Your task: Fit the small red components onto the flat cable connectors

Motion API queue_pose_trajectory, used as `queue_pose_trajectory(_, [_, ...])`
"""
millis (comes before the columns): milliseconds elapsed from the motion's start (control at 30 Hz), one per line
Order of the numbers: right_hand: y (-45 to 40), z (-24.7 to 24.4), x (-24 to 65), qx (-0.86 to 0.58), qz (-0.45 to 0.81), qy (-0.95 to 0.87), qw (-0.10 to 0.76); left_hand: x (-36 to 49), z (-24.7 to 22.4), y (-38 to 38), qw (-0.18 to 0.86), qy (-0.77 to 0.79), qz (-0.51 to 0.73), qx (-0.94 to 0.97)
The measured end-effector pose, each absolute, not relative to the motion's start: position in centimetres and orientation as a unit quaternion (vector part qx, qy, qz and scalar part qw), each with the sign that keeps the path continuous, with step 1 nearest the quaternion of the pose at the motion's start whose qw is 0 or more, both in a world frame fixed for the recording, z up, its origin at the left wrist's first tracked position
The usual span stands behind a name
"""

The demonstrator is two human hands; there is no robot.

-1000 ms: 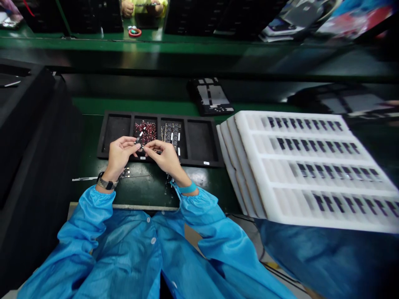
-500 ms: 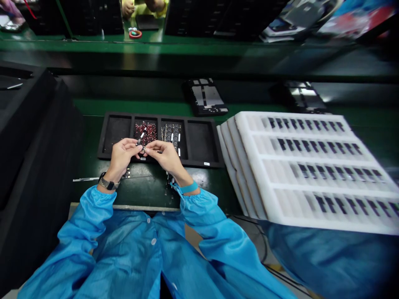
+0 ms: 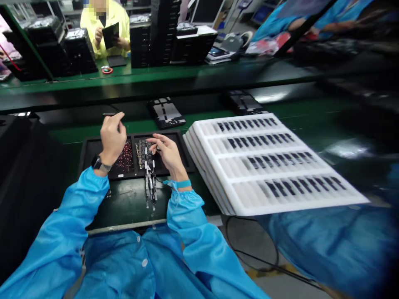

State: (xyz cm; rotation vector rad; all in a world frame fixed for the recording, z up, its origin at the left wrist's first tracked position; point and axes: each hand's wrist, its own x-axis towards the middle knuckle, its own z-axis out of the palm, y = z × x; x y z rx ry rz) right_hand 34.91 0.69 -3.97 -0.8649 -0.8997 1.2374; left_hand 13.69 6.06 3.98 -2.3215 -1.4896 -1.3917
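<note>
1. Left hand (image 3: 112,139): raised over the left end of the black compartment tray (image 3: 165,133), thumb and fingers drawn into a narrow pinch. Can't tell if anything is in it.
2. Right hand (image 3: 168,154): low over the tray, fingers loosely spread, tips at the dark circuit boards (image 3: 143,153). No clear grip on anything.
3. Wrists: watch (image 3: 100,165) on the left, teal band (image 3: 181,184) on the right. Blue smock sleeves (image 3: 187,220) run back from both, toward the near side of the tray.
4. Tray contents: the boards fill the compartment right of centre, with small red components (image 3: 126,158) in the next one left. Both piles look well stocked, so plenty is left there. Far-left compartment is mostly hidden by the left hand.
5. Black-and-white strips (image 3: 150,182) trail from the boards over the tray's near edge, down onto the green mat (image 3: 124,207).
6. Right of the tray: stacked white foam trays (image 3: 311,203), with dark parts (image 3: 258,162) seated along all four rows of the top one. Looks well loaded, but the row ends are too blurred to count.
7. Behind the tray: two black fixtures (image 3: 165,113) (image 3: 243,101). Well beyond, across the bench, a co-worker in a yellow smock (image 3: 104,29) holds a dark tablet (image 3: 110,35).
</note>
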Motion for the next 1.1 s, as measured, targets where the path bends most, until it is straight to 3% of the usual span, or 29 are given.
queue_pose_trajectory(233, [1.9, -4.6, 35.0, -0.383, 0.52, -0.269, 0.715, 29.2, 3.0, 16.4, 0.038, -0.431, -0.121, -0.894])
queue_pose_trajectory(500, [2.3, -5.2, 36.9, -0.405, 0.48, -0.194, 0.753, 33.4, -0.3, 18.1, -0.011, -0.406, -0.096, -0.909])
queue_pose_trajectory(600, [2.2, -5.3, 36.7, -0.41, 0.488, -0.19, 0.747, 31.2, 0.9, 18.3, -0.034, -0.406, -0.116, -0.906])
queue_pose_trajectory(700, [2.0, -5.3, 36.3, -0.418, 0.504, -0.218, 0.723, 25.6, 3.1, 16.4, -0.127, -0.394, -0.177, -0.893])
queue_pose_trajectory(833, [1.5, -5.5, 35.7, -0.445, 0.499, -0.297, 0.682, 13.5, 6.3, 7.7, -0.273, -0.392, -0.229, -0.848])
queue_pose_trajectory(967, [0.9, -5.3, 34.6, -0.461, 0.487, -0.378, 0.638, 3.8, 5.5, -4.8, -0.272, -0.482, -0.211, -0.806])
queue_pose_trajectory(1100, [0.5, -4.7, 32.6, -0.458, 0.477, -0.455, 0.597, 0.7, -0.3, -12.1, -0.189, -0.601, -0.171, -0.758])
